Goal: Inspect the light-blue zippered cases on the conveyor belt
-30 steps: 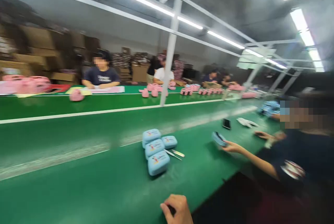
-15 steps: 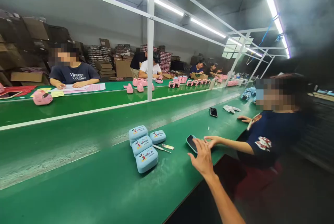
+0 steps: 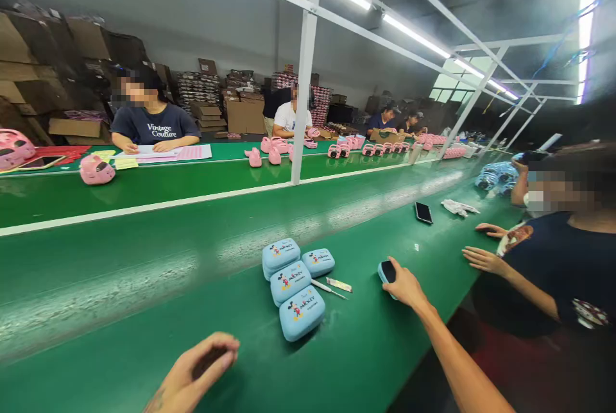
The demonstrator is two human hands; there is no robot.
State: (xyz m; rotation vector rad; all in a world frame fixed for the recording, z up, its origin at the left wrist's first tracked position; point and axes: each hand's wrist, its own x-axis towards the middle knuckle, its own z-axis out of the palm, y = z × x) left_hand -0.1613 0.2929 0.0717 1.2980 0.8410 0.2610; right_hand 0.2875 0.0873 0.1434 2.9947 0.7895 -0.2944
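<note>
Head view shows the right hand (image 3: 403, 286) closed over a blue case with a dark face (image 3: 386, 271) on the green workbench (image 3: 202, 336), not yet lifted, while the left hand (image 3: 192, 371) hovers loosely curled and empty near four stacked blue Mickey cases (image 3: 294, 281).

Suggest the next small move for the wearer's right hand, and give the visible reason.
Probably lift the blue case and draw it in. The right hand already covers it, fingers curled over its edge, while the left hand hangs loosely cupped and apart from the stacked cases.
</note>
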